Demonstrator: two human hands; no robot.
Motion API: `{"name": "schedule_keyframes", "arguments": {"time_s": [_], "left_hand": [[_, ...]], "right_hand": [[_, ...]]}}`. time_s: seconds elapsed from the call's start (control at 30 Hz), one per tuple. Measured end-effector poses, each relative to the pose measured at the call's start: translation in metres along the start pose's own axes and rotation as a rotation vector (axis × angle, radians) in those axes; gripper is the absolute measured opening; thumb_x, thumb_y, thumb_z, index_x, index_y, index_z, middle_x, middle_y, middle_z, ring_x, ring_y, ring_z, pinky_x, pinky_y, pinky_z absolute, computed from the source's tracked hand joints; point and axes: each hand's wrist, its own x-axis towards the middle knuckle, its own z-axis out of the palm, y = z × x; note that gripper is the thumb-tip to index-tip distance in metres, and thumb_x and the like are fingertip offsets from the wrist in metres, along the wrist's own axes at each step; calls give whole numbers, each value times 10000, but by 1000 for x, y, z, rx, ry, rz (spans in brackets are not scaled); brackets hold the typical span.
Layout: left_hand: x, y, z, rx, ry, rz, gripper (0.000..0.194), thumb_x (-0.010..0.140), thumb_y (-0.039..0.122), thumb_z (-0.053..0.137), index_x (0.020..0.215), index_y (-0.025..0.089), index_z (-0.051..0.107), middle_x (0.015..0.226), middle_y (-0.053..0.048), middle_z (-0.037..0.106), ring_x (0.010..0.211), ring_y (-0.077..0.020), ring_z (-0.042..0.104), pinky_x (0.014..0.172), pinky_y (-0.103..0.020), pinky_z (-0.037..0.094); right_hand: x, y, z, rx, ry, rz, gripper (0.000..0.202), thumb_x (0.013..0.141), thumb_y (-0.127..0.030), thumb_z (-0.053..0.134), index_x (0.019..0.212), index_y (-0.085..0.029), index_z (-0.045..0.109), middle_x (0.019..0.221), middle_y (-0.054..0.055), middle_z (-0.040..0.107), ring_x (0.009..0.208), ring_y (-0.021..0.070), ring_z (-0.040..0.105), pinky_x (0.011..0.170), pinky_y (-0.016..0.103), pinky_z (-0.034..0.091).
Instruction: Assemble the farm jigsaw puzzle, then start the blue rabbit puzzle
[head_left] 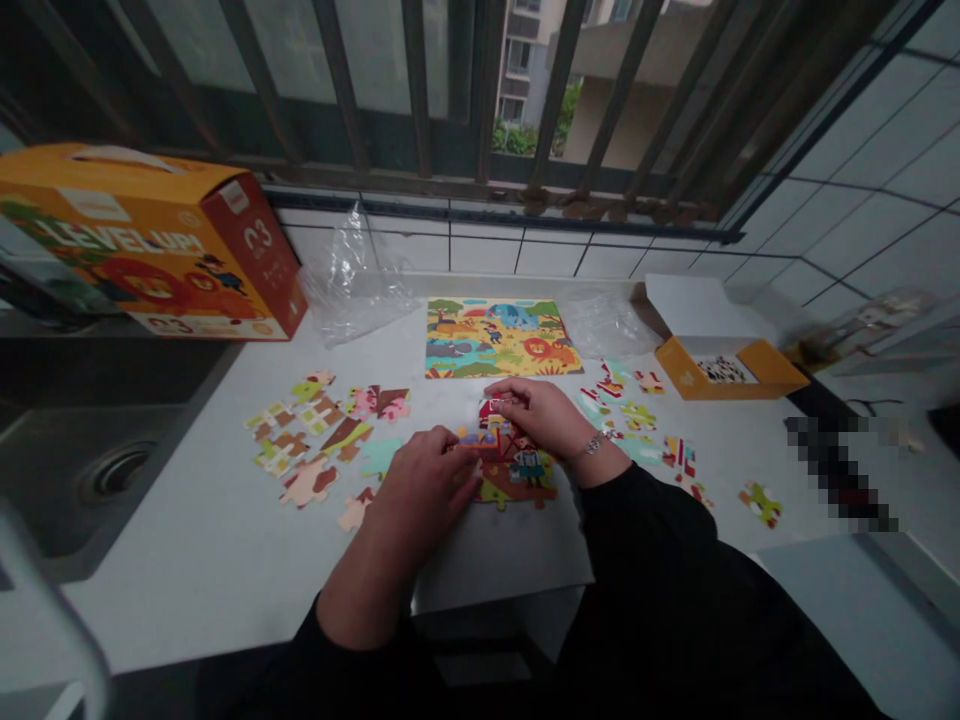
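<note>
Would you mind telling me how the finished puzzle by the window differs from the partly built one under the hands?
The finished puzzle is a full rectangle; the partly built puzzle is a smaller, ragged cluster. The finished puzzle lies untouched near the wall, while the left hand and right hand rest on the partly built puzzle. Both are colourful cartoon scenes lying flat on the white counter.

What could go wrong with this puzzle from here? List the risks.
1. The left hand and right hand both press on the part-built puzzle, so a sideways push may split its joined pieces.
2. Loose pieces lie near the counter edge and a sleeve could sweep them off.
</note>
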Motion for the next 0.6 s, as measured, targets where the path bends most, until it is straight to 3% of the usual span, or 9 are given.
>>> {"name": "schedule_keyframes", "arguments": {"time_s": [0.27, 0.43, 0.6], "left_hand": [[-1, -1, 3, -19, 9, -2, 232, 1047, 289, 676, 1230, 249, 812, 1205, -124, 692, 1084, -301, 660, 961, -468, 540], [0, 0, 2, 2, -11, -4, 266, 1048, 282, 671, 1279, 279, 804, 1168, -105, 699, 1055, -285, 658, 924, -442, 538], [1, 4, -2, -1, -33, -28, 294, 1048, 265, 670, 1314, 277, 794, 1202, -111, 707, 1112, -293, 672, 947, -447, 551]], "right_hand": [[0, 0, 3, 83, -29, -19, 272, 996, -252, 730, 1246, -209, 827, 1088, 50, 846, 945, 181, 761, 895, 328, 594], [5, -4, 14, 117, -28, -10, 300, 999, -251, 738, 1287, -218, 816, 1031, 34, 845, 886, 175, 758, 850, 321, 601], [14, -11, 25, -28, -82, -157, 321, 1017, -185, 710, 1316, -221, 819, 1247, 73, 832, 1055, 194, 760, 971, 350, 589]]}}
